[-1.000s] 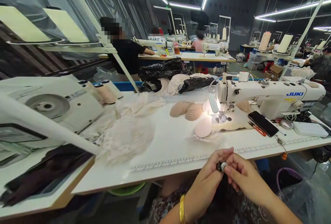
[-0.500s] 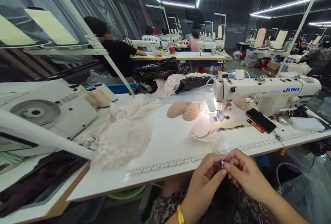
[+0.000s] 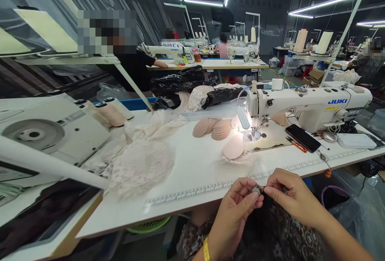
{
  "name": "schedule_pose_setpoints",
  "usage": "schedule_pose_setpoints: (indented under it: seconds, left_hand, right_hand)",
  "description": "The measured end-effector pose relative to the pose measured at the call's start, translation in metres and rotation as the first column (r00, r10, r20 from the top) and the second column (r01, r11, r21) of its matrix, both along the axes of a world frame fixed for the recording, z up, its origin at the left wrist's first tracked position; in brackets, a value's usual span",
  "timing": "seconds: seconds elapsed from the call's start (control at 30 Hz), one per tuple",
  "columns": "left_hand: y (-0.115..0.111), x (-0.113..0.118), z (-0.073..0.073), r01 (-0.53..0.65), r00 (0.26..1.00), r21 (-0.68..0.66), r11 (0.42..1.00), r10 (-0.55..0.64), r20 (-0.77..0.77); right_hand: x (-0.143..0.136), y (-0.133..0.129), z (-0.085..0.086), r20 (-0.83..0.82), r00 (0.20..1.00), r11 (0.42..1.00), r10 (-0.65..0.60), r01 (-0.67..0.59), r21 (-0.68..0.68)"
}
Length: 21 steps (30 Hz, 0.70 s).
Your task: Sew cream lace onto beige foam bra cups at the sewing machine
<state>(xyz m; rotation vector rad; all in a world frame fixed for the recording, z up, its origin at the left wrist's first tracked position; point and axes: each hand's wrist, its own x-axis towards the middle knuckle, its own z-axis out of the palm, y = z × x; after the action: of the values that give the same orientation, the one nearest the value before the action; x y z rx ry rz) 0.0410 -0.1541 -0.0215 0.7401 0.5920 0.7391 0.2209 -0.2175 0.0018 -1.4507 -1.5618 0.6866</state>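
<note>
Just over the table's front edge, my left hand (image 3: 239, 202) pinches a small round metal bobbin case (image 3: 257, 190) between thumb and fingertips. Close beside it on the right, my right hand (image 3: 287, 190) is closed in a pinch; what lies between its fingertips is too small to make out. Beyond my hands, a beige bra cup pad (image 3: 233, 147) lies below the lit needle area of the white sewing machine (image 3: 296, 106). Fanned stacks of similar pads (image 3: 221, 130) rest to its left.
Sheer cream lace (image 3: 141, 162) covers the table's left part. A black phone (image 3: 302, 137) and orange thread snips (image 3: 296, 144) lie under the machine's arm. A printed ruler (image 3: 192, 192) runs along the front edge. A co-worker in black (image 3: 132, 70) sits at the far left.
My hands have drawn slightly apart, the right one moving up and right. The bobbin case stays in my left fingers. The view has shifted slightly.
</note>
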Motion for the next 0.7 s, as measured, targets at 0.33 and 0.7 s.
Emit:
schedule_pose_setpoints:
  seconds: [0.33, 0.7]
  left_hand:
    - [0.000, -0.004, -0.001, 0.004, 1.000, -0.006, 1.000, -0.004, 0.025]
    - [-0.003, -0.024, -0.008, 0.103, 0.995, 0.007, 0.995, -0.103, -0.001]
  right_hand:
    - [0.003, 0.004, 0.001, -0.070, 0.996, 0.998, -0.046, 0.042, -0.056]
    - [-0.001, 0.017, -0.019, 0.078, 0.997, 0.999, 0.015, -0.012, -0.039]
